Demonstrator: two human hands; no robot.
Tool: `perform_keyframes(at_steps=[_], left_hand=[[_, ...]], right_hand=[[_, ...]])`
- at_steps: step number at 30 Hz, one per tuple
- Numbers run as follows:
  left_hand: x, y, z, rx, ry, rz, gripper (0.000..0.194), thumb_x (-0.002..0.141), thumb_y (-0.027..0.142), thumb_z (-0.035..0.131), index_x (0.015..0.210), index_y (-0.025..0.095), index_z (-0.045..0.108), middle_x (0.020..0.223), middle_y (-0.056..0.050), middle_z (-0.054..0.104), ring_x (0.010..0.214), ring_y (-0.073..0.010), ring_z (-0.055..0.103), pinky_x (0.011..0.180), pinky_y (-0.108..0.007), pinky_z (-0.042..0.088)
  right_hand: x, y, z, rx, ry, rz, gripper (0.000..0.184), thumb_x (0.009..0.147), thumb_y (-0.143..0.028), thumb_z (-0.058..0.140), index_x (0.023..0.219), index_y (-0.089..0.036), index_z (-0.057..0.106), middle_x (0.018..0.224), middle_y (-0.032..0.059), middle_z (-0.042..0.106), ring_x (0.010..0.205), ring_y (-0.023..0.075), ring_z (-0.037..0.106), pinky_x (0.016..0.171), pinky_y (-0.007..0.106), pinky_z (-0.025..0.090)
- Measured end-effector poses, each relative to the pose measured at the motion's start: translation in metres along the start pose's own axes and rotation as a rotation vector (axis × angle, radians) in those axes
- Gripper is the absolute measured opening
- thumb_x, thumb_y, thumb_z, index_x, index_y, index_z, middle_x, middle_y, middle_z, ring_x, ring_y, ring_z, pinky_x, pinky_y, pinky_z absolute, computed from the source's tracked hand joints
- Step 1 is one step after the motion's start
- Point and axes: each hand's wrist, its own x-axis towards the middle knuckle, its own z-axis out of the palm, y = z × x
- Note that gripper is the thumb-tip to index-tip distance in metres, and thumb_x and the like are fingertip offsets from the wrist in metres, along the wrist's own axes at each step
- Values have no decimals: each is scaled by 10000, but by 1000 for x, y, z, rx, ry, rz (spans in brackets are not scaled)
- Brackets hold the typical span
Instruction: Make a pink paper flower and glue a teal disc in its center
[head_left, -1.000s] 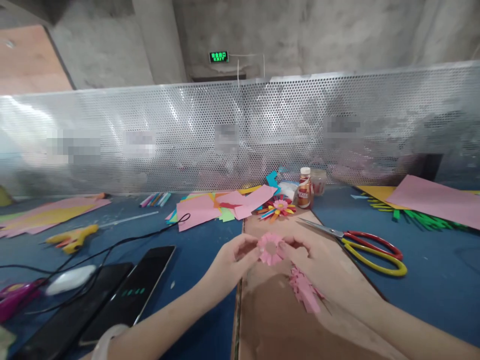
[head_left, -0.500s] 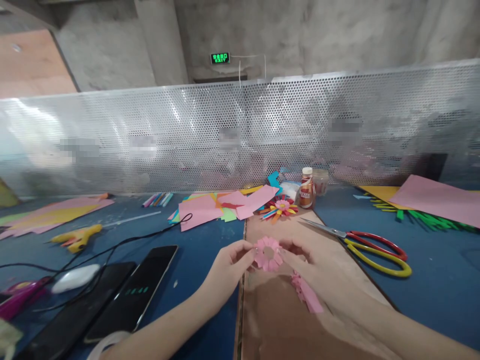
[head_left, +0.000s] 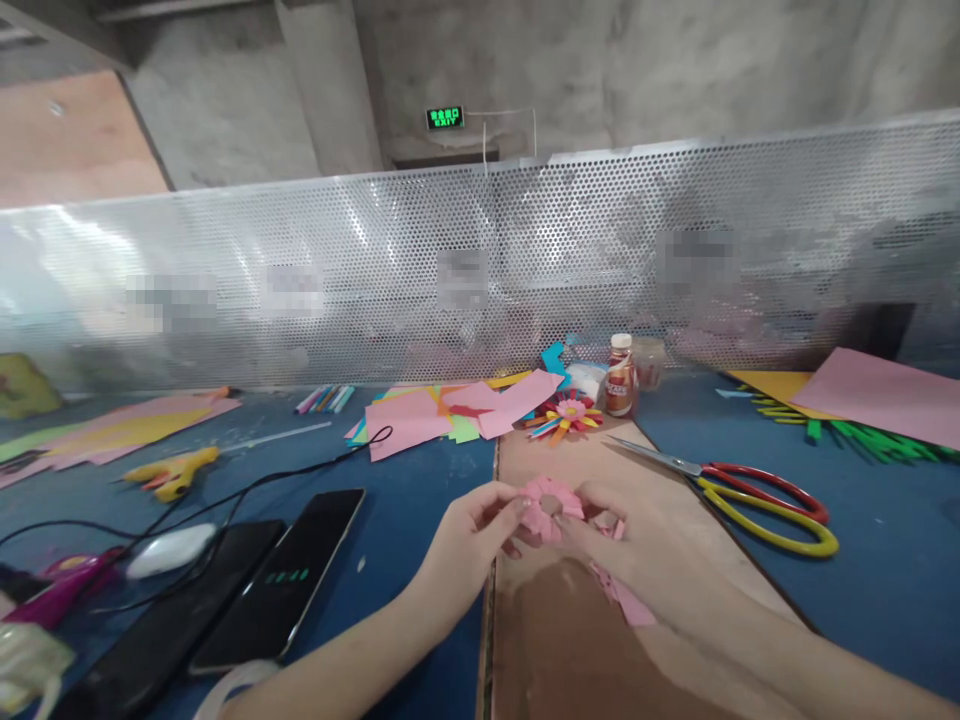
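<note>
Over the brown board [head_left: 555,650], a pink paper flower [head_left: 540,522] with a round brownish centre is held between both hands. My left hand [head_left: 480,530] pinches its left petals between thumb and fingers. My right hand [head_left: 630,540] is closed at the flower's right side, its thumb by the lower edge of the centre and its fingers partly hidden behind. Under the right hand lies a pink paper strip [head_left: 636,606] with a ruffled end, which that hand partly covers.
Scissors [head_left: 772,505] lie to the right, blades across the board's edge. Behind are a colourful paper flower [head_left: 568,415], a bottle [head_left: 619,378] and pink paper sheets [head_left: 405,422]. At left lie a yellow glue gun [head_left: 176,472], black cables and a phone [head_left: 289,580].
My right thumb has shifted inward to the flower's centre, and the flower has tilted slightly. The whole view has swung a little, so things appear further right.
</note>
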Motion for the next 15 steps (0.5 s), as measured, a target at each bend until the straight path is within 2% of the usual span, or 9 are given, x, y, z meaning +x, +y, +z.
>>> perform_keyframes(at_steps=[3,6,8,11,15], left_hand=[[1,0,0,-6,8,-1,210,772,340,531,746,156,630,689,-34,643,634,-150,580,546,-232,432],[1,0,0,-6,18,-17,206,778,334,524,735,155,618,638,-19,624,579,-131,556,506,-216,398],[1,0,0,-5,25,-33,205,777,335,522,728,155,606,621,-12,613,546,-120,536,478,-207,368],[0,2,0,-6,37,-32,205,768,344,528,722,157,600,616,-3,606,527,-115,523,467,-206,349],[1,3,-1,-100,92,-49,206,743,343,562,682,148,592,562,14,576,490,-100,502,456,-200,328]], right_hand=[[0,4,2,-24,-35,4,319,818,-440,486,735,-139,555,537,-11,501,369,53,384,332,169,287],[-2,10,4,-58,-47,1,309,866,-401,453,798,-118,557,629,-9,523,477,52,448,450,172,399],[-2,13,5,-80,-46,1,315,884,-395,426,812,-117,557,678,0,535,533,60,477,506,187,430],[-3,11,5,-117,-55,8,319,873,-407,437,805,-125,570,642,-2,542,490,60,463,484,189,412],[-2,-6,3,-166,-60,-10,314,837,-445,442,807,-180,607,620,9,582,446,96,473,412,214,350]])
